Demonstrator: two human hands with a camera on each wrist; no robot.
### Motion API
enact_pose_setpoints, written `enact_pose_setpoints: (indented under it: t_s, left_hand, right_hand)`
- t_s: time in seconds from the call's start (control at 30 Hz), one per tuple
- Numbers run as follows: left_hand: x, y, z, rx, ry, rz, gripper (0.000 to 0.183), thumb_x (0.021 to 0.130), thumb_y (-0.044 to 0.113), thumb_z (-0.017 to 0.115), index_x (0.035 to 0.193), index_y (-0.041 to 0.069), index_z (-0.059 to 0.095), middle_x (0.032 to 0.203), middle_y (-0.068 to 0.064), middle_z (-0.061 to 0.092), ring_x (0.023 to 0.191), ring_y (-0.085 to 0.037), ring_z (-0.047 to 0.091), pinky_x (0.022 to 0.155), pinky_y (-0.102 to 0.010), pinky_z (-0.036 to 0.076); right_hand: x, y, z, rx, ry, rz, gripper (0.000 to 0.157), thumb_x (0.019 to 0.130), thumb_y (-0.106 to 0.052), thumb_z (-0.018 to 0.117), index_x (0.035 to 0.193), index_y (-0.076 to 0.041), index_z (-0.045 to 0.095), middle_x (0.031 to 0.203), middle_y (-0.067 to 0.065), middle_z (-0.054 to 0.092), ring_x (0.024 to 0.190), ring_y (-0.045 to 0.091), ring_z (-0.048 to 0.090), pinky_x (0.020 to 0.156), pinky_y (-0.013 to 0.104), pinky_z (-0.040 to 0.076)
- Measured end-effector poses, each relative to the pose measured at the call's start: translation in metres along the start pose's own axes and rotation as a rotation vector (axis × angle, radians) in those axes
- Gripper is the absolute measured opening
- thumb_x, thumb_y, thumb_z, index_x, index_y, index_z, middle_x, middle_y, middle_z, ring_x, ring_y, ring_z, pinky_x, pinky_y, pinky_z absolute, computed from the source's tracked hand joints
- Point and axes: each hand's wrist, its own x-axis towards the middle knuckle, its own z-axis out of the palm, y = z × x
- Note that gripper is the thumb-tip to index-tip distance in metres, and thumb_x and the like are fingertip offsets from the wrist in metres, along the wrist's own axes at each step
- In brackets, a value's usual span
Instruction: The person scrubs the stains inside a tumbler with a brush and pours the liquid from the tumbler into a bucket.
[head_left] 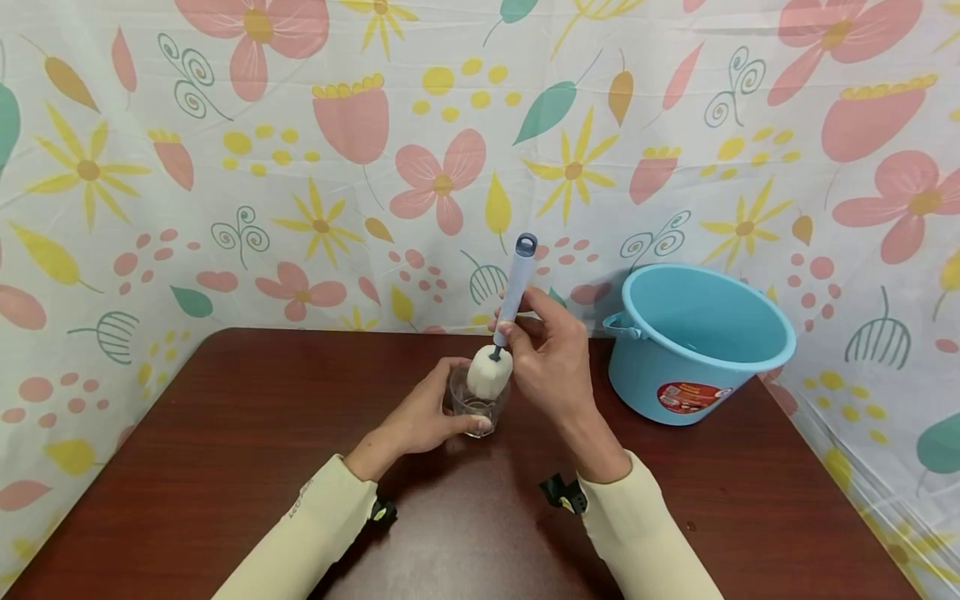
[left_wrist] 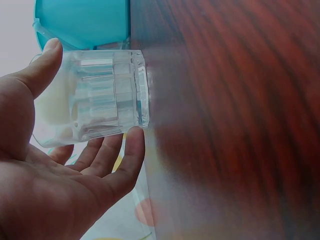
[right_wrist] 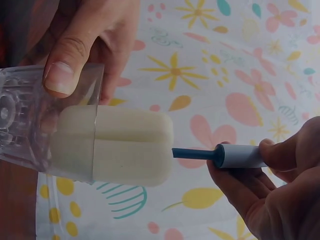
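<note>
A clear drinking glass [head_left: 467,405] stands upright on the table, its base right at the wood in the left wrist view. My left hand [head_left: 422,414] holds it from the left, thumb on the near side and fingers round the far side. My right hand [head_left: 557,360] pinches the pale blue handle [head_left: 516,287] of a bottle brush between thumb and fingers. The brush's white sponge head [right_wrist: 132,145] is partly inside the glass, its upper part sticking out past the rim. A dark stem joins handle and sponge, and the handle tilts up and slightly right.
A light blue bucket [head_left: 626,385] with a red label stands on the table at the right, beyond my right hand. The dark red-brown wooden table [head_left: 247,450] reaches back to a flower-patterned curtain [head_left: 450,100] behind and at both sides.
</note>
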Motion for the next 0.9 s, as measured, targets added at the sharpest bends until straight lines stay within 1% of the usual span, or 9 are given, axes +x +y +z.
enact_pose_setpoints:
  t_s: [0.07, 0.17, 0.37, 0.53, 0.67, 0.8, 0.9]
  left_hand:
    - [0.0003, 0.0001, 0.0001, -0.008, 0.001, 0.006, 0.086, 0.079, 0.039, 0.088, 0.146, 0.021, 0.037, 0.137, 0.0, 0.053, 0.122, -0.023, 0.057, 0.099, -0.043, 0.047]
    - [0.0005, 0.0, 0.0003, -0.015, 0.002, 0.01, 0.085, 0.079, 0.038, 0.088, 0.145, 0.02, 0.038, 0.137, 0.001, 0.053, 0.121, -0.023, 0.057, 0.097, -0.042, 0.047]
    - [-0.0008, -0.0006, 0.0002, -0.013, -0.006, 0.001, 0.086, 0.079, 0.041, 0.087, 0.145, 0.021, 0.037, 0.138, 0.001, 0.052, 0.121, -0.022, 0.056, 0.097, -0.041, 0.046]
    - [-0.0007, -0.0011, 0.0002, -0.002, -0.005, 0.0, 0.085, 0.079, 0.041, 0.087, 0.146, 0.021, 0.037, 0.138, 0.001, 0.052, 0.118, -0.019, 0.055, 0.093, -0.04, 0.047]
    - [-0.0003, -0.0007, 0.0, 0.0, -0.006, -0.003, 0.085, 0.079, 0.041, 0.087, 0.146, 0.022, 0.037, 0.138, 0.0, 0.052, 0.117, -0.017, 0.055, 0.092, -0.04, 0.048]
    - [-0.0005, -0.0003, -0.0001, -0.003, -0.007, -0.009, 0.085, 0.079, 0.042, 0.087, 0.146, 0.023, 0.037, 0.137, 0.0, 0.052, 0.117, -0.016, 0.055, 0.092, -0.041, 0.048]
    - [-0.0006, -0.0005, 0.0, -0.001, -0.008, -0.01, 0.085, 0.079, 0.043, 0.086, 0.145, 0.023, 0.037, 0.137, 0.0, 0.052, 0.118, -0.016, 0.055, 0.095, -0.041, 0.047]
  right_hand:
    - [0.0001, -0.0007, -0.0001, -0.005, 0.001, 0.005, 0.032, 0.092, 0.01, 0.064, 0.117, -0.011, 0.067, 0.1, 0.014, 0.069, 0.091, 0.022, 0.076, 0.082, 0.028, 0.059]
    - [-0.0002, -0.002, -0.0001, -0.015, 0.002, 0.012, 0.034, 0.092, 0.01, 0.065, 0.118, -0.011, 0.068, 0.101, 0.013, 0.069, 0.092, 0.017, 0.076, 0.081, 0.027, 0.059]
    - [-0.0013, -0.0049, -0.0006, -0.057, 0.002, 0.014, 0.037, 0.09, 0.01, 0.067, 0.119, -0.012, 0.068, 0.099, 0.011, 0.07, 0.089, 0.016, 0.077, 0.078, 0.026, 0.06]
    - [-0.0017, -0.0069, -0.0007, -0.071, -0.004, 0.023, 0.038, 0.09, 0.01, 0.067, 0.12, -0.013, 0.068, 0.1, 0.015, 0.07, 0.087, 0.015, 0.077, 0.075, 0.027, 0.06]
    - [-0.0024, -0.0085, -0.001, -0.079, -0.008, 0.028, 0.04, 0.09, 0.009, 0.067, 0.123, -0.013, 0.067, 0.102, 0.015, 0.07, 0.088, 0.015, 0.077, 0.074, 0.027, 0.06]
    - [-0.0026, -0.0091, -0.0012, -0.074, -0.01, 0.032, 0.039, 0.09, 0.009, 0.067, 0.123, -0.013, 0.067, 0.101, 0.014, 0.07, 0.089, 0.015, 0.077, 0.074, 0.027, 0.061]
    - [-0.0028, -0.0091, -0.0012, -0.071, -0.009, 0.038, 0.039, 0.09, 0.009, 0.068, 0.123, -0.012, 0.067, 0.101, 0.014, 0.069, 0.089, 0.016, 0.077, 0.074, 0.027, 0.06]
